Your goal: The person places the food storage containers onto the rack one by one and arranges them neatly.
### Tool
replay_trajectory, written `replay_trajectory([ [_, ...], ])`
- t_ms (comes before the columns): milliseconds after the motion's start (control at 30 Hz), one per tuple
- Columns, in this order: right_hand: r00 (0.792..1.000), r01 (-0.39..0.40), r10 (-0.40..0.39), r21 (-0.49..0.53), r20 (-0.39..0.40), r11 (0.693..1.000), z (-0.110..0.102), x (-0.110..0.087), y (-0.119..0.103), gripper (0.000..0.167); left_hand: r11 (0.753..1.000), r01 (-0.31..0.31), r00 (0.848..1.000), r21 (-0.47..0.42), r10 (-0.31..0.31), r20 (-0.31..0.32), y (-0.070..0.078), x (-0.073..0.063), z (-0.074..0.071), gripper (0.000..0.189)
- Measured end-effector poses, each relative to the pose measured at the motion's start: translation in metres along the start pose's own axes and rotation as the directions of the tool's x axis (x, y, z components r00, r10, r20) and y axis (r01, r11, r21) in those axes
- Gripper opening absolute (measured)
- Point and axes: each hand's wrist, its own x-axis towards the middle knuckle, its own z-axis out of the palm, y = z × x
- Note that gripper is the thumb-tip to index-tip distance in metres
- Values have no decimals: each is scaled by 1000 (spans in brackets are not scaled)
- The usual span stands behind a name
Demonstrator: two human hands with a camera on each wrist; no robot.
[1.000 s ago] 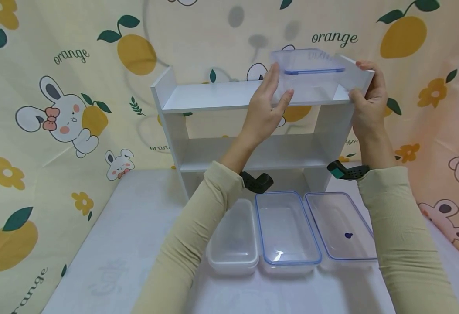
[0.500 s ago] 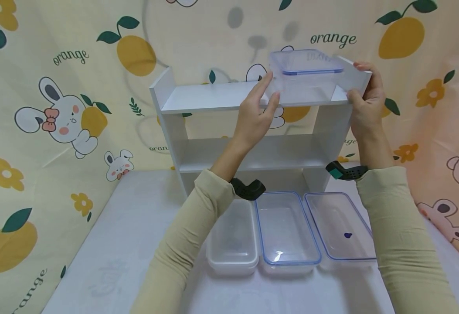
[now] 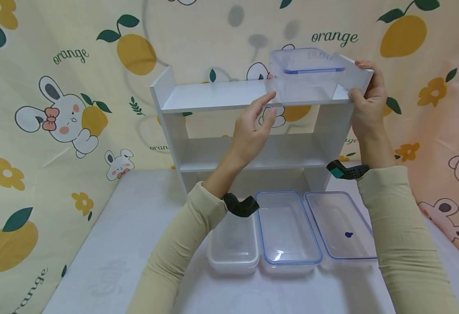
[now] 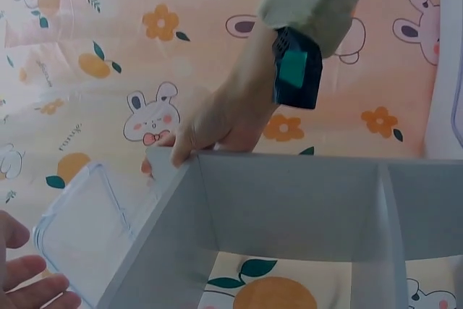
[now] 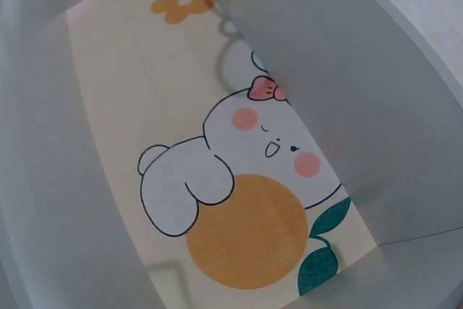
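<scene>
A clear food container (image 3: 307,83) with a blue-edged lid stands at the right end of the top board of a white shelf (image 3: 213,93). My right hand (image 3: 368,102) grips the shelf's right side panel near its upper edge, thumb on the near side and fingers over the top. Just left of the container and in front of the board is my left hand (image 3: 253,128), its fingers loosely spread and holding nothing. In the left wrist view, the container (image 4: 87,229) shows beside the fingers (image 4: 36,291) of that hand. The right wrist view looks into a shelf compartment, with no hand showing.
On the white table (image 3: 107,261), in front of the shelf, stand three more clear containers: one with a whitish lid (image 3: 235,244) and two with blue edging, the middle one (image 3: 290,231) and the right one (image 3: 341,226). A patterned cloth (image 3: 76,174) hangs behind.
My left hand has drawn away from the container's left side, moving down and to the left. The container stays on the top board, and my right hand keeps its grip on the side panel.
</scene>
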Motion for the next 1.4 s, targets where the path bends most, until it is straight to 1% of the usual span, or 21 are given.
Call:
replay_trajectory([
  [100,1000,-5,5,1,-5,1000,0,-1,0,46,1000,-15,1000,-3,15,3,1,-6,1,41],
  [200,1000,-3,3,-2,-1,1000,-1,-1,0,46,999,-24,1000,-25,24,0,2,-11,0,40],
  [333,1000,-2,2,-1,4,1000,-1,0,0,46,998,-15,1000,-62,15,6,1,-19,-1,38],
  [433,1000,-2,2,2,5,1000,-1,0,0,46,994,11,1000,-104,-8,28,0,-25,-3,37],
  [533,1000,-5,5,11,4,1000,-1,0,0,45,987,55,997,-149,-47,62,-1,-33,-6,37],
  [667,1000,-12,12,19,2,1000,0,-1,0,45,974,121,990,-191,-104,101,-4,-45,-11,37],
  [767,1000,-12,12,8,3,1000,0,-1,0,45,966,156,984,-205,-133,121,-7,-55,-15,37],
  [900,1000,-15,15,-3,1,1000,0,-1,-1,45,962,177,979,-207,-150,140,-10,-65,-18,36],
  [1067,1000,-27,27,-1,-1,1000,0,-1,-2,44,954,196,975,-226,-166,147,-13,-77,-23,35],
  [1200,1000,-25,25,2,7,1000,0,0,-1,44,942,214,970,-257,-174,170,-16,-85,-26,35],
  [1400,1000,-18,18,0,14,1000,0,1,-1,43,919,253,956,-302,-189,225,-20,-96,-32,34],
])
